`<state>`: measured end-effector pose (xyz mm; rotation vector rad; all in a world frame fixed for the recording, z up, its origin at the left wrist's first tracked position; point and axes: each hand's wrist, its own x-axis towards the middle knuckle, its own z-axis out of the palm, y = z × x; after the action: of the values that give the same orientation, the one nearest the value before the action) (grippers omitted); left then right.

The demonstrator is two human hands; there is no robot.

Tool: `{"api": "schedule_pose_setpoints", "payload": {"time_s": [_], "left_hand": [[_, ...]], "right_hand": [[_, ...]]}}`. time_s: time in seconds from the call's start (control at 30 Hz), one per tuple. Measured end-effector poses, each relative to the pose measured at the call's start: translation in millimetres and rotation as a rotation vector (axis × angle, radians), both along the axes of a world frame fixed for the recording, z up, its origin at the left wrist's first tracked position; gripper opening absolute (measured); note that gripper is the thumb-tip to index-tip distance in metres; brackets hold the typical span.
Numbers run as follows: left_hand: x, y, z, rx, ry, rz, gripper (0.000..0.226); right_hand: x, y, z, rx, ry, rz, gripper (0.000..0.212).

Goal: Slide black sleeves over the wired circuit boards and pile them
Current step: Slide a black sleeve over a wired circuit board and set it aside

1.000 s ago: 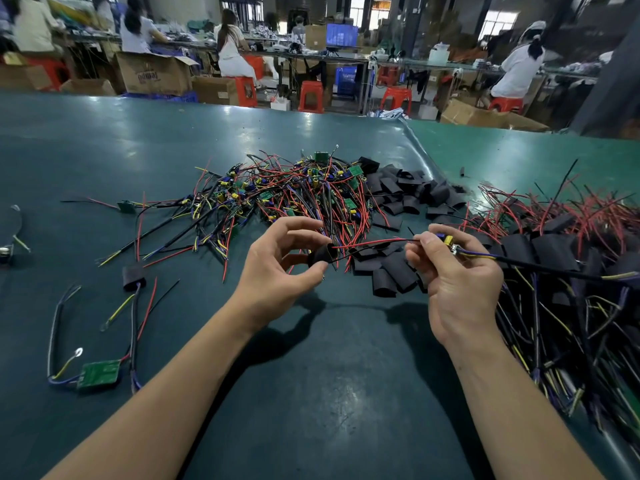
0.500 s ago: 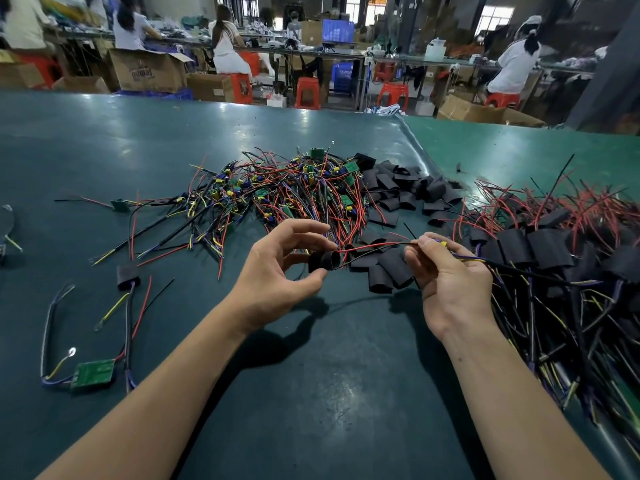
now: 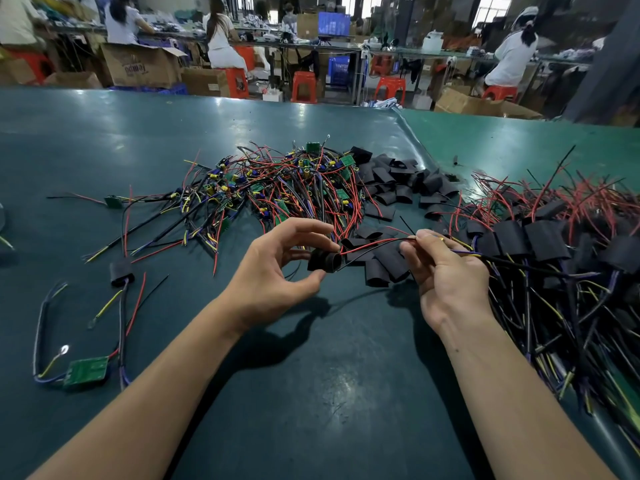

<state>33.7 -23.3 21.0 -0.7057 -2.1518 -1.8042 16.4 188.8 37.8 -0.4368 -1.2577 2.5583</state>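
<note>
The green counter (image 3: 311, 393) carries a pile of sleeved boards (image 3: 540, 244) at my right, a tangle of bare wired circuit boards (image 3: 284, 181) ahead, and loose black sleeves (image 3: 401, 181) between. My left hand (image 3: 273, 271) pinches one black sleeve (image 3: 325, 260) between thumb and fingers; my right hand (image 3: 446, 271) pinches a board's red and black wires (image 3: 377, 242), which run into that sleeve.

**Both hands raised, fingers pinching**

The left hand (image 3: 273, 271) curls, thumb and forefinger pinched at its right edge. The right hand (image 3: 446, 271) faces it, fingers (image 3: 420, 237) pinched together. Both bare forearms reach forward from the lower corners.
</note>
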Motion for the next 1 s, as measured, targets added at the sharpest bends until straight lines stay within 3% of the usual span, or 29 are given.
{"api": "schedule_pose_setpoints", "payload": {"time_s": [0.73,1.0], "left_hand": [[1.5,-1.9,0.6,-0.065,0.041,0.045,0.048],[-4.4,-1.6,-4.9,-0.025,0.014,0.113,0.049]], "right_hand": [[1.5,-3.5,-1.3,0.059,0.07,-0.006,0.01],[17.3,-16.8,3.5,0.286,0.253,0.387,0.007]]}}
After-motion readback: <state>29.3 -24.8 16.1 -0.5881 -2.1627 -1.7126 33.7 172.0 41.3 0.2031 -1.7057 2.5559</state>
